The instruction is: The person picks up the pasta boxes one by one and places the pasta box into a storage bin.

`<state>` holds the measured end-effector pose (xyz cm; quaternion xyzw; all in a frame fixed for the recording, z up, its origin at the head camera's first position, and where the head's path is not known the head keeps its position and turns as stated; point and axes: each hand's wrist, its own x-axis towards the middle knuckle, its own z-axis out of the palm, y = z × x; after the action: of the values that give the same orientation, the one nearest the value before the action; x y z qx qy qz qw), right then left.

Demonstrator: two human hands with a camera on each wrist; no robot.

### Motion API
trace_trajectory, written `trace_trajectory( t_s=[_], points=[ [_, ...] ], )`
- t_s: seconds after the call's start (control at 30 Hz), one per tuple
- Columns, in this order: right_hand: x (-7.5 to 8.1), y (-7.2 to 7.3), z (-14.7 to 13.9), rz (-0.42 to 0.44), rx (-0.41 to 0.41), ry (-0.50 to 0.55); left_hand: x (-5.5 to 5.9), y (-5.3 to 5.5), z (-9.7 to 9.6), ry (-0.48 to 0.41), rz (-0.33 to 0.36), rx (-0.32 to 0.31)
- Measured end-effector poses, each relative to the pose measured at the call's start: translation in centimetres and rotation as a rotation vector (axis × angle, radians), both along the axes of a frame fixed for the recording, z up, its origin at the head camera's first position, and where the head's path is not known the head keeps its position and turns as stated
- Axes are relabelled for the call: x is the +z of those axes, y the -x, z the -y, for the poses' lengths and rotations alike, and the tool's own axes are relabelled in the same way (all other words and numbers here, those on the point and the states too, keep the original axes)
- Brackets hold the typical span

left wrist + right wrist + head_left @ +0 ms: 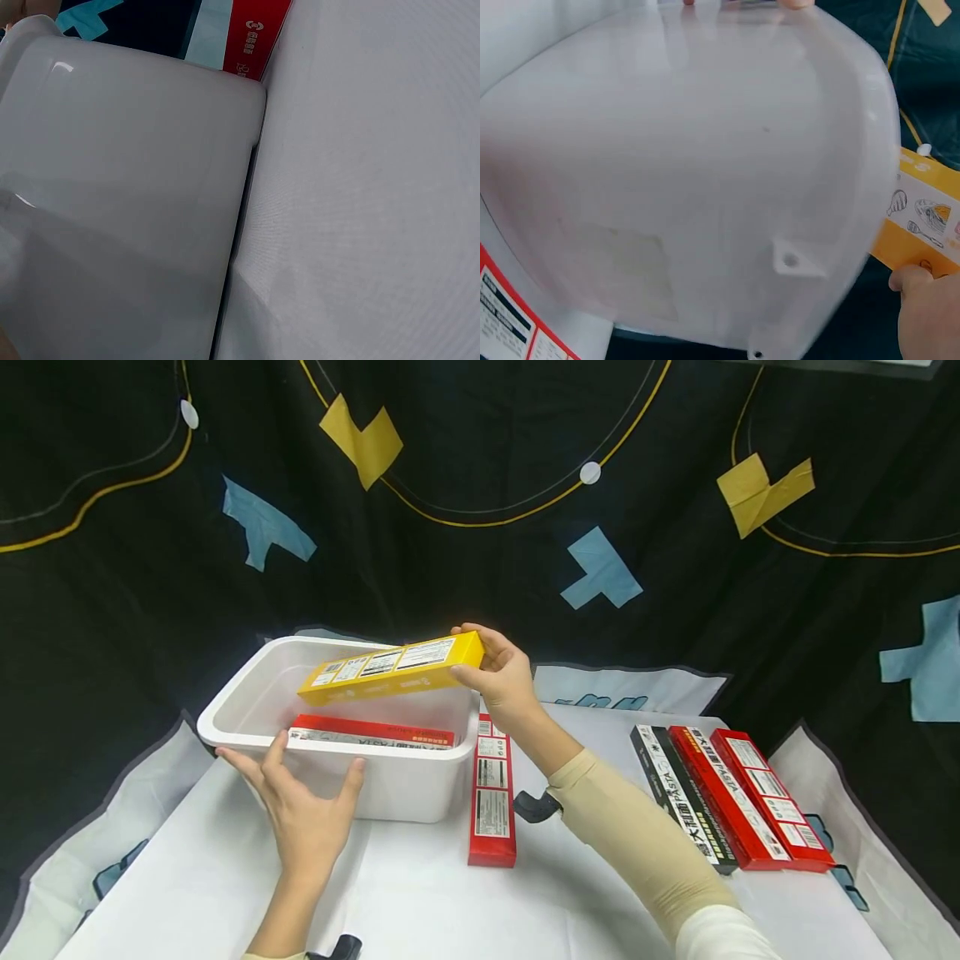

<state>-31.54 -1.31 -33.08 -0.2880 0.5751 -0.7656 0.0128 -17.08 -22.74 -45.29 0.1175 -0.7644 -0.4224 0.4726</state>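
Head view is showing a right hand pinching the right end of a yellow box between thumb and fingers. The box is tilting over the white tub at the left of the table, its left end dipping lower; white panels are bearing a barcode and print too small to read. The left hand is spreading its fingers, not curled, against the tub's near rim and wall. Inside, a red box is showing "PASTA". Just right of the tub, another red box is lying label up. Farther right, a black box and a red carton are displaying "PASTA" beside Chinese characters, while a rightmost red carton is presenting its barcode panels.
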Motion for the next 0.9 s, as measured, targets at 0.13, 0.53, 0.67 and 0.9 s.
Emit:
trace_trajectory(
  t_s=[0.13,0.53,0.67,0.9],
  points=[
    [-0.6,0.3,1.6,0.055,0.021,-0.088,0.0,-0.2,0.0,-0.023,0.028,-0.005],
    [-1.5,1.2,4.7,0.075,0.01,-0.262,-0.2,-0.3,-0.1,-0.027,0.047,-0.008],
    [-1.4,1.7,5.3,0.082,0.002,-0.298,-0.2,-0.3,-0.1,-0.009,0.018,-0.012],
    [-1.0,2.5,5.6,0.114,0.007,-0.379,0.0,-0.1,0.0,-0.016,0.032,-0.012]
  ],
)
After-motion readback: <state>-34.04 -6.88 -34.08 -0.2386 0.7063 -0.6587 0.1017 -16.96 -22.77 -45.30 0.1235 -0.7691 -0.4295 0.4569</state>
